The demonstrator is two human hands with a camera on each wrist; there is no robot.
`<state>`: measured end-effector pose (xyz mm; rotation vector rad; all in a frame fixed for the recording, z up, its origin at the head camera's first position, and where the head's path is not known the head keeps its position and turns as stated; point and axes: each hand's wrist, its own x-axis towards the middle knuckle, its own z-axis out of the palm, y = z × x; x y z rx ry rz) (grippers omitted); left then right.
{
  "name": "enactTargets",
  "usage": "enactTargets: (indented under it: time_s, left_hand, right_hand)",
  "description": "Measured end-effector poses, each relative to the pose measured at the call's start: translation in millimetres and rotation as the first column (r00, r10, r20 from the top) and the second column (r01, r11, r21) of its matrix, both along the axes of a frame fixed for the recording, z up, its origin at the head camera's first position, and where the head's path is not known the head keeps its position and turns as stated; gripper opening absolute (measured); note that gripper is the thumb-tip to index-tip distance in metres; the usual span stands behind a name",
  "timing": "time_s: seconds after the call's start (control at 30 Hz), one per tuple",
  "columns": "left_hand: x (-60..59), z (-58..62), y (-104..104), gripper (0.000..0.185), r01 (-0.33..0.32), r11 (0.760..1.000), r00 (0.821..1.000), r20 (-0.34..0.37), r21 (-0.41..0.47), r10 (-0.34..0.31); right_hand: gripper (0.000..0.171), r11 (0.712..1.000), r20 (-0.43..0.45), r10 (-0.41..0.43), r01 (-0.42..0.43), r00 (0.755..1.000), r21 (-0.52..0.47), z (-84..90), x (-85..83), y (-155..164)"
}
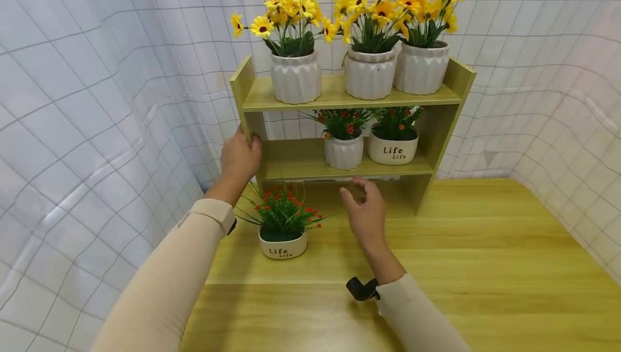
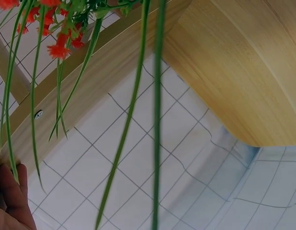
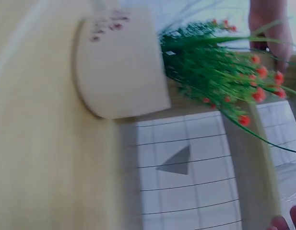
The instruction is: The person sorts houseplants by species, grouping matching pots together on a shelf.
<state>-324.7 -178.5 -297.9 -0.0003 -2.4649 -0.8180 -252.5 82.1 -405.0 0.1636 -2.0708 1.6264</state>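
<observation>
My left hand (image 1: 241,157) grips the left side panel of a light wooden shelf (image 1: 291,160), thumb on the inner side and fingers around the outside. In the left wrist view its fingers (image 2: 16,194) lie against the shelf's edge. My right hand (image 1: 368,213) is in the air in front of the shelf's lower board, fingers loosely bent and holding nothing. Between my arms, a potted plant with red flowers (image 1: 283,247) stands on the table in an oval cream pot lettered "Life". The right wrist view shows this pot (image 3: 121,67) sideways.
Three white fluted pots with yellow flowers (image 1: 297,78) stand on the top board. On the middle board are a white pot with red flowers (image 1: 344,152) and another "Life" pot (image 1: 393,147). White grid-patterned cloth (image 1: 538,98) surrounds the wooden table (image 1: 490,255).
</observation>
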Motion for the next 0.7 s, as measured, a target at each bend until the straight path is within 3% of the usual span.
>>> enactTargets:
  time_s: [0.13, 0.3, 0.53, 0.7]
  left_hand:
    - [0.3, -0.9, -1.0, 0.041, -0.004, 1.000, 1.000, -0.003, -0.005, 0.004]
    - [0.3, -1.0, -1.3, 0.041, 0.003, 1.000, 1.000, 0.000, -0.003, -0.003]
    - [1.3, 0.3, -1.3, 0.041, 0.005, 1.000, 1.000, 0.005, -0.006, -0.005]
    - [1.7, -0.2, -0.8, 0.040, 0.015, 1.000, 1.000, 0.005, -0.008, -0.015]
  right_hand:
    - [0.042, 0.995, 0.107, 0.098, -0.096, 0.989, -0.021, -15.1, 11.3, -4.7]
    - [0.052, 0.982, 0.265, 0.187, -0.169, 0.946, -0.090, -38.7, 23.8, -12.0]
    - [0.055, 0.953, 0.356, 0.303, -0.285, 0.884, -0.104, -66.1, 39.0, -26.1]
    - [0.056, 0.929, 0.394, 0.366, -0.354, 0.843, -0.106, -71.9, 43.3, -38.9]
